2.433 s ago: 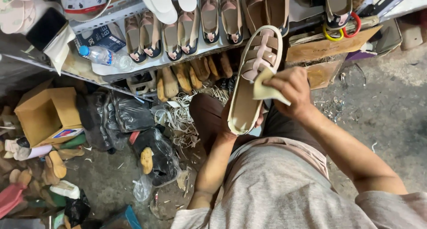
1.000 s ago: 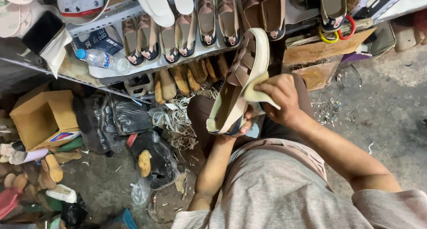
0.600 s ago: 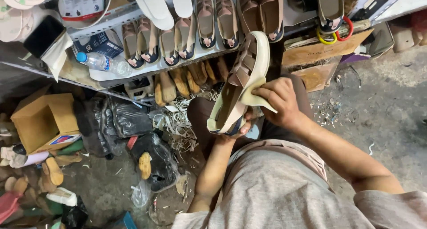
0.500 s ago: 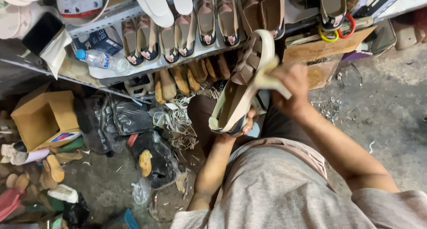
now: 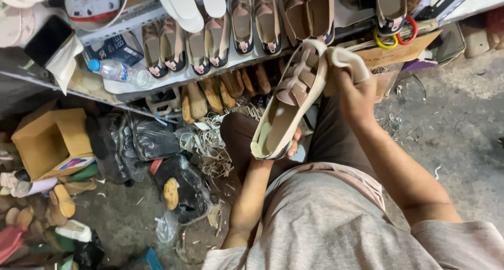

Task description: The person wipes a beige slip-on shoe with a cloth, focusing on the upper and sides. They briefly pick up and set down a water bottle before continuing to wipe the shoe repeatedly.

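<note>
The left hand (image 5: 292,144) grips the heel end of a beige strapped sandal (image 5: 290,99) from underneath, fingers curled around the sole edge, holding it tilted up above the person's lap. The right hand (image 5: 353,94) is closed around a pale folded cloth (image 5: 344,60), pressed against the toe end of the sandal near its straps. Between the knees there is a narrow strip of free space; to the right, the bare concrete floor (image 5: 457,123) lies open with only small scraps on it. To the left, the way is crowded: black plastic bags (image 5: 152,139), a tangle of pale strips (image 5: 210,144) and a cardboard box (image 5: 50,141) sit close together on the ground. Just beyond the sandal's toe stands a low metal shelf (image 5: 131,86) carrying a row of finished sandals (image 5: 210,44), a water bottle (image 5: 118,73) and, beneath it, wooden shoe forms (image 5: 210,94). Red and yellow rings (image 5: 396,36) hang at the shelf's right end, near the cloth.
</note>
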